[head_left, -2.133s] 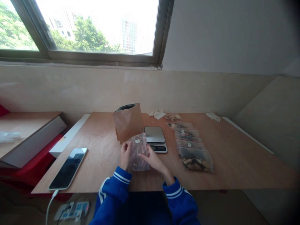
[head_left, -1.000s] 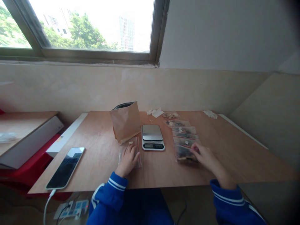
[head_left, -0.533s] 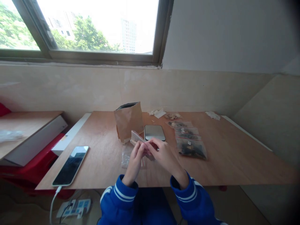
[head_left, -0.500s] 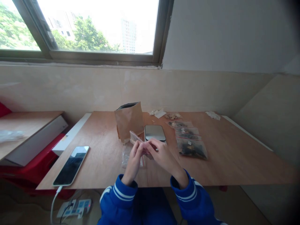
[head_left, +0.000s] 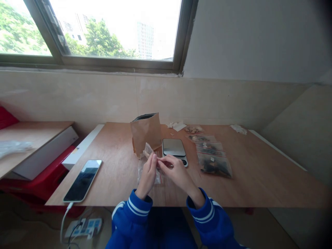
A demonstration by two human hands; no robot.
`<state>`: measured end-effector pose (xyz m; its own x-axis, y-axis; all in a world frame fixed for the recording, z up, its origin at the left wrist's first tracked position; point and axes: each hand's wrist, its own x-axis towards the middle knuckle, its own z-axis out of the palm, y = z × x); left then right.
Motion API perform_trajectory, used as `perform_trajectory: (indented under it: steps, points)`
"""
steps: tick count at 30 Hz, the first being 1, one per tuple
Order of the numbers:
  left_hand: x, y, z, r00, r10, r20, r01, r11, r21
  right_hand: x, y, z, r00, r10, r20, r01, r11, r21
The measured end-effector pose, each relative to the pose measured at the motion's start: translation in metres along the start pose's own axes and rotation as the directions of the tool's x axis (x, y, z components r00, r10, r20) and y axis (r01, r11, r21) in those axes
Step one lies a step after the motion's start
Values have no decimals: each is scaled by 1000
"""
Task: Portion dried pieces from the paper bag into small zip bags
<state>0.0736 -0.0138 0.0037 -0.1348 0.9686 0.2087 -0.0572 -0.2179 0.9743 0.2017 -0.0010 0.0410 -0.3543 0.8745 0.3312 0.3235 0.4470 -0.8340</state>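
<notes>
Both my hands meet above the table's middle, just in front of the digital kitchen scale (head_left: 174, 150). My left hand (head_left: 148, 176) and my right hand (head_left: 176, 172) pinch a clear plastic zip bag (head_left: 147, 172) with a red-lined edge. Its upper corner (head_left: 147, 150) sticks up against a standing kraft paper pouch (head_left: 146, 133) with a dark lining. My fingertips hide whatever small piece may lie between them. To the right, several zip bags of dark and tan pieces (head_left: 214, 165) lie in a row.
A smartphone (head_left: 82, 180) with a charging cable lies on the wooden table (head_left: 254, 173) at left. Tissue scraps (head_left: 176, 126) and loose pale pieces (head_left: 193, 129) sit at the back. A lower shelf with a plastic bag stands left; a power strip (head_left: 84, 227) sits below.
My right hand has come back from the row of bags to join my left, and the bag has risen off the table between them. The view has shifted slightly.
</notes>
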Motion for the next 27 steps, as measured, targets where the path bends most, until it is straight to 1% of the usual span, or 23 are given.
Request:
perform_trajectory:
  steps: [3, 6, 11, 14, 17, 19, 21, 23, 24, 25, 27]
  points:
    - [1, 2, 0, 1000, 7, 23, -7, 1000, 15, 1, -3, -1, 999, -28, -24, 27, 998, -54]
    - [1, 3, 1, 999, 26, 27, -28, 997, 68, 3, -3, -2, 998, -31, -48, 27, 996, -84]
    - [0, 4, 1, 996, 24, 89, -34, 993, 114, 4, 4, -3, 997, 15, -77, -18, 999, -37]
    - [-1, 5, 1, 996, 9, 90, -17, 996, 90, 4, 8, -5, 998, 33, -47, -33, 999, 9]
    - [0, 5, 0, 996, -1, 93, -4, 999, 48, 2, 9, -8, 997, 68, 18, -70, 995, 67]
    - [2, 5, -1, 991, -7, 136, 6, 1000, 13, 1, 7, -9, 996, 71, 53, -75, 994, 79]
    - [4, 5, -2, 983, -8, 183, 8, 1000, -3, 1, 4, -9, 997, 50, 65, -53, 997, 50]
    - [6, 5, -6, 982, -3, 188, -1, 1000, 22, 2, 5, -8, 1000, 25, 5, -24, 999, -43]
    - [7, 6, -9, 987, 2, 159, -10, 999, 45, 4, 8, -8, 998, 16, -54, -22, 995, -100]
    - [7, 7, -12, 994, 11, 112, -19, 997, 73, 6, 12, -10, 991, 15, -131, -35, 988, -151]
    - [9, 10, -22, 999, 37, 13, -38, 992, 123, 12, 22, -16, 953, 40, -302, -100, 977, -186]
